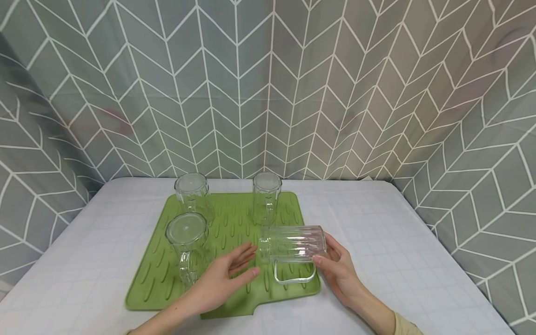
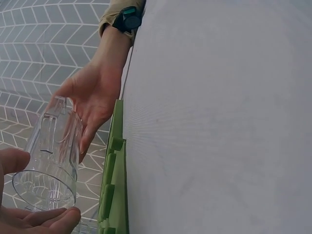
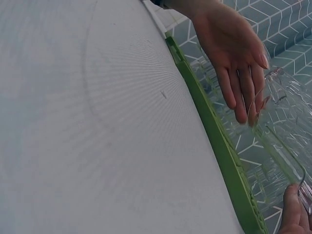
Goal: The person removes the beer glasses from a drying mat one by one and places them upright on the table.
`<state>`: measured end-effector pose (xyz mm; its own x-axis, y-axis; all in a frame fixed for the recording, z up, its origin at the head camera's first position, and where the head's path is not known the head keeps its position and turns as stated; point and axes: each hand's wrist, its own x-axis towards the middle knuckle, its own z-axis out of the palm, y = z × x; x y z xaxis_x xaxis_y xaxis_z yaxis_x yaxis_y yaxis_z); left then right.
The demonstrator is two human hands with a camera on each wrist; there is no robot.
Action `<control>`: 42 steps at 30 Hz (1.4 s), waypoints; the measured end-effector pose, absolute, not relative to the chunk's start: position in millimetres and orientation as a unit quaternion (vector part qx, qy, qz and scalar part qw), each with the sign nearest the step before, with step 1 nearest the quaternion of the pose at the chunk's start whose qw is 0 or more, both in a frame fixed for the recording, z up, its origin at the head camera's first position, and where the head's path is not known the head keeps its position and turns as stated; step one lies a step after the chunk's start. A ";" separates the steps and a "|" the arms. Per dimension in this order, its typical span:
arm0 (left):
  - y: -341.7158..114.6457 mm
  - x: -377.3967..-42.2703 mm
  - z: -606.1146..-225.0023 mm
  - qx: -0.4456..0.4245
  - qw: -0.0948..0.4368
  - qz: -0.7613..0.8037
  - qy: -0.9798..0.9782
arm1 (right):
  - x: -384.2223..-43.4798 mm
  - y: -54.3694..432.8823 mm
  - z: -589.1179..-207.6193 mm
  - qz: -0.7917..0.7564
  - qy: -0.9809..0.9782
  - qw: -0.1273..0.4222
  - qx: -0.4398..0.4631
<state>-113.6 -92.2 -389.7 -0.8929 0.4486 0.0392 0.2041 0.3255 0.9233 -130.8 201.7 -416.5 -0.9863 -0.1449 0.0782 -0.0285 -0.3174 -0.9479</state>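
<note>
A clear glass mug [image 1: 295, 244] lies sideways in the air over the green drying mat [image 1: 234, 298], its handle toward me. My right hand [image 1: 341, 270] grips its right end, thumb on the near side and fingers behind. Beside the mug's left end is my left hand [image 1: 226, 274], fingers extended and thumb apart, holding nothing. In the left wrist view the mug [image 2: 53, 151] spans the space between both hands. The right wrist view shows the left palm [image 3: 231, 44] facing the mug, with fingertips close to its end.
Three more glass mugs stand on the mat: one back left [image 1: 191, 188], one front left [image 1: 187, 232] behind my left forearm, and one back centre [image 1: 266, 195] just beyond the held mug. A white cloth [image 1: 377, 223] covers the table. Patterned grey curtains [image 1: 251, 93] surround it.
</note>
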 end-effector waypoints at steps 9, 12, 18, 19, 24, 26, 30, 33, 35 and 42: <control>-92.5 -114.3 -389.0 0.222 0.113 0.555 0.793 | -132.0 202.9 -417.4 -0.808 0.581 0.042 -0.090; -92.6 -114.1 -389.0 0.225 0.115 0.557 0.791 | -132.6 203.6 -418.9 -0.809 0.578 0.045 -0.099; -93.0 -114.7 -390.4 0.229 0.122 0.547 0.796 | -132.2 203.6 -419.2 -0.808 0.577 0.045 -0.110; -93.0 -114.8 -390.8 0.230 0.125 0.545 0.797 | -132.1 203.4 -419.0 -0.808 0.577 0.044 -0.111; -93.4 -114.9 -392.4 0.227 0.128 0.544 0.797 | -132.2 202.9 -418.7 -0.808 0.576 0.045 -0.114; -93.7 -115.1 -392.6 0.221 0.120 0.547 0.798 | -132.6 203.1 -418.8 -0.808 0.576 0.045 -0.115; -94.2 -115.6 -391.8 0.212 0.113 0.552 0.799 | -133.1 203.7 -419.5 -0.810 0.573 0.045 -0.117; -94.1 -116.1 -391.7 0.216 0.125 0.546 0.800 | -133.6 204.0 -420.6 -0.813 0.568 0.050 -0.120; -94.2 -116.1 -391.7 0.222 0.137 0.542 0.799 | -133.9 204.3 -421.3 -0.813 0.566 0.055 -0.125; -94.2 -114.8 -391.0 0.234 0.157 0.545 0.790 | -134.7 205.3 -422.9 -0.814 0.561 0.067 -0.131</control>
